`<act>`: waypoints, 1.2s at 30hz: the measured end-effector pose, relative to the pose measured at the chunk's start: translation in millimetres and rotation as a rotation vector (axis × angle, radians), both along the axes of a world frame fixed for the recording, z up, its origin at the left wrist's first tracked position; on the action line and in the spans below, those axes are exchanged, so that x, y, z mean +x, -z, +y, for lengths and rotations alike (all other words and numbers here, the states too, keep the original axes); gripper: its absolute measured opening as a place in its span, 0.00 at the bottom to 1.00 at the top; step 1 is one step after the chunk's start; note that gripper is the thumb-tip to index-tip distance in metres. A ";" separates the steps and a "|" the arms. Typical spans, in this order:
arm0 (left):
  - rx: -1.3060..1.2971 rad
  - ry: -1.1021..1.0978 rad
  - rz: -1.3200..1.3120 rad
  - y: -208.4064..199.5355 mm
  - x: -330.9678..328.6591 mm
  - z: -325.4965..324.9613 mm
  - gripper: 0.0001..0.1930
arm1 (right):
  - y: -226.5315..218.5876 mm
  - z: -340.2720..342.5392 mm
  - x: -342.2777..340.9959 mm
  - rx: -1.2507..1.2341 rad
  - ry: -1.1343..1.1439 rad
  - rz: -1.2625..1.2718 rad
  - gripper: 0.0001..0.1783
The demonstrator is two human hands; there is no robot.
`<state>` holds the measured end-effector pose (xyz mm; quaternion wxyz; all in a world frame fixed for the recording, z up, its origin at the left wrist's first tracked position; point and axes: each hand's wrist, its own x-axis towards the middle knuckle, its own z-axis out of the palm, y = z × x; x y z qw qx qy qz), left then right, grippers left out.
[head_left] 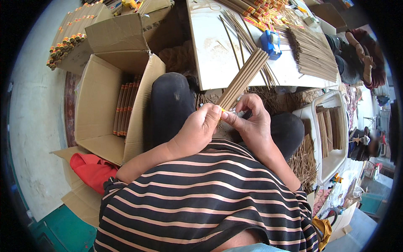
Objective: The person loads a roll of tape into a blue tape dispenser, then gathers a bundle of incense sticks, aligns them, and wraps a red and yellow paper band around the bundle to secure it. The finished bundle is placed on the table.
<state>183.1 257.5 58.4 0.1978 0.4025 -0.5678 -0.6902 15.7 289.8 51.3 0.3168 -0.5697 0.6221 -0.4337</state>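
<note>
A bundle of brown incense sticks slants up and away over my lap, its far end just over the table's front edge. My left hand is closed around the near end, thumb lying along the sticks. A small yellow band shows between the two thumbs, mostly covered by fingers. My right hand pinches at this band with thumb and curled fingers, right against my left thumb. The bundle's lower end is hidden by my hands.
Ahead is a white table with loose sticks, red-yellow labels and a blue tape dispenser. An open carton at left holds wrapped bundles. A white tub with sticks stands right. Other people sit at far right.
</note>
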 end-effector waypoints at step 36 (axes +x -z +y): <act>0.011 0.118 0.310 0.7 5.3 6.7 0.42 | 6.5 19.4 10.8 0.377 -0.273 -1.337 0.23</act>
